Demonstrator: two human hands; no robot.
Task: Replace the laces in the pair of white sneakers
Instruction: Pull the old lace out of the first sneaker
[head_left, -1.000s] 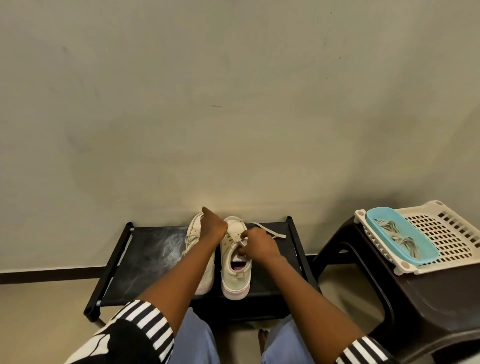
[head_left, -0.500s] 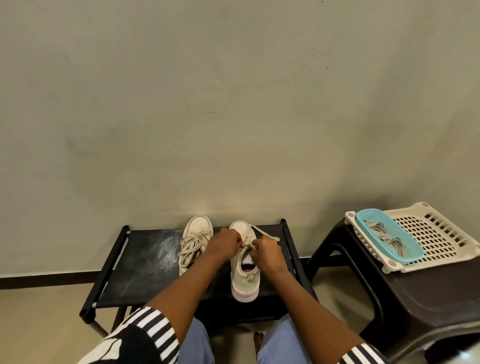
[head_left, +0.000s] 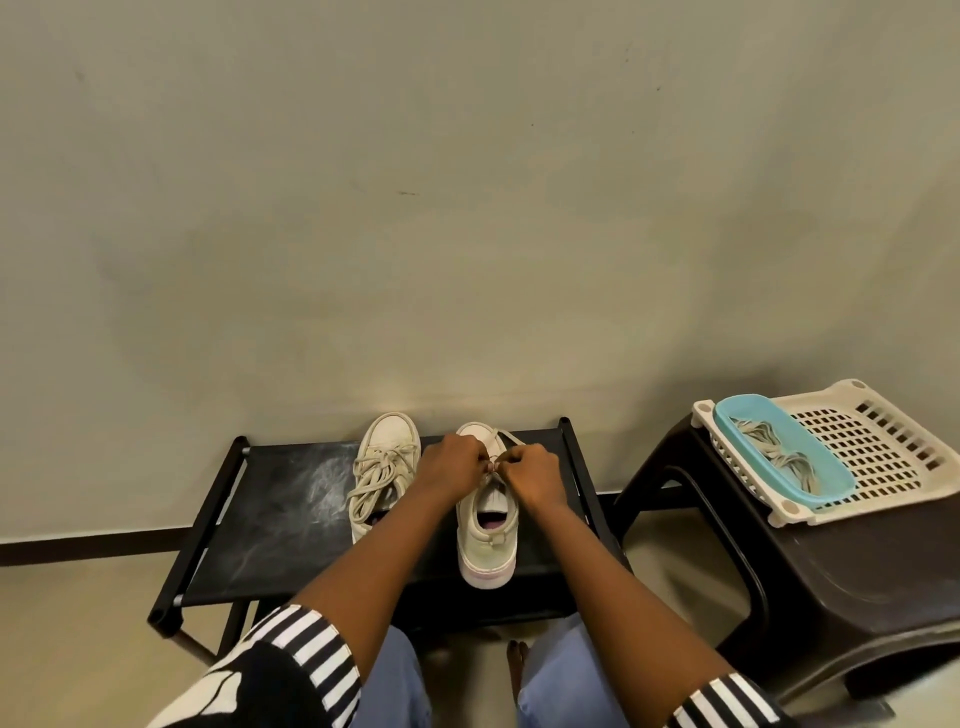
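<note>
1. Both sneakers stand toes to the wall on the black bench (head_left: 280, 499). Our left hand (head_left: 452, 460) and right hand (head_left: 530, 470) meet over the right-hand sneaker (head_left: 485, 535), fingers curled, each pinching its lace (head_left: 511, 437) above the tongue.
2. We cannot tell whether the lace is going in or coming out. Either way, we should work one eyelet at a time.
3. We should pull along the eyelet row, not upward, so the shoe stays planted.
4. One lace end trails towards the bench's back edge, so we must keep it from snagging.
5. The left-hand sneaker (head_left: 387, 457) is loosely laced. More laces (head_left: 779, 452) lie in the blue tray (head_left: 727, 410), well apart.
</note>
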